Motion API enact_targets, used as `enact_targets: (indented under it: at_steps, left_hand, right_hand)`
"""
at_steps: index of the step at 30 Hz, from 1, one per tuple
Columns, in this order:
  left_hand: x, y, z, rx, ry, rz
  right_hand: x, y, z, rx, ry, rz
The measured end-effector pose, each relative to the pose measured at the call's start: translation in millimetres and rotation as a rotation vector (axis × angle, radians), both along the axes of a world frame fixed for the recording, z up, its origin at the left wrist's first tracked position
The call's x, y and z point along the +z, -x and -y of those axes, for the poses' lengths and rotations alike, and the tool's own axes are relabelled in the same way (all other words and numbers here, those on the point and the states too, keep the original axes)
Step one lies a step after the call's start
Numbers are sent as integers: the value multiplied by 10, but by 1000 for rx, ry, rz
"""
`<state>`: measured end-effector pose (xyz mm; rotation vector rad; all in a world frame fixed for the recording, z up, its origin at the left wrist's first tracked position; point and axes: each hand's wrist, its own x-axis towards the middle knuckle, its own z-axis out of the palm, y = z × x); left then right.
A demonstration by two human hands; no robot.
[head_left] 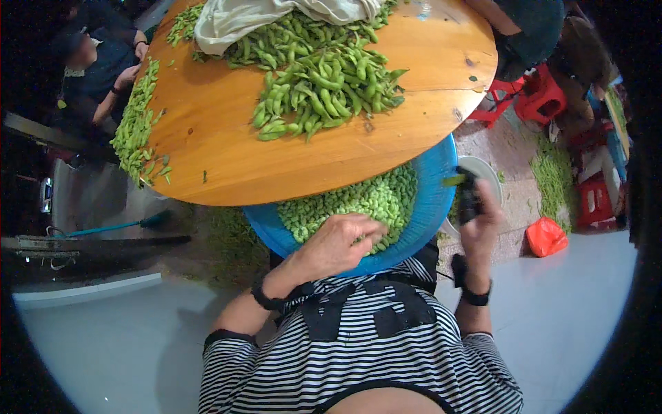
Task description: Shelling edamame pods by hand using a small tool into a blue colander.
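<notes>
My left hand (339,241) is over the blue basin (433,200), its fingers curled just above a heap of shelled green beans (345,207). What it holds, if anything, is hidden. To the right of the basin my right hand (483,217) is raised, closed, with black covering over its fingers. A green bean pod (454,180) sticks out from its fingertips. Beyond the basin, a pile of unshelled green pods (331,86) lies on the wooden table (227,148), whose near edge overhangs the basin.
A cream cloth (241,21) covers the far pods. More pods (134,131) line the table's left edge, near a co-worker's hands (127,76). A pale bucket (491,176) stands beyond my right hand. Red stools (541,96), a red bag (547,237) and scattered pods (552,176) are at right.
</notes>
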<state>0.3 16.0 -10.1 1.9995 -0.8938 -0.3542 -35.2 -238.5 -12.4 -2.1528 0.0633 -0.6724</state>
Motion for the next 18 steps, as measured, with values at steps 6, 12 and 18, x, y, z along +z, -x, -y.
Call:
enact_targets:
  at_steps: [6, 12, 18]
  left_hand:
    - [592, -534, -485, 389, -156, 330]
    - [438, -1041, -641, 482, -253, 570]
    - [435, -1011, -603, 563, -97, 651]
  right_hand:
    - [-3, 136, 624, -289, 238, -180]
    - [-26, 61, 319, -160, 201, -123]
    - [53, -53, -59, 47, 63, -63]
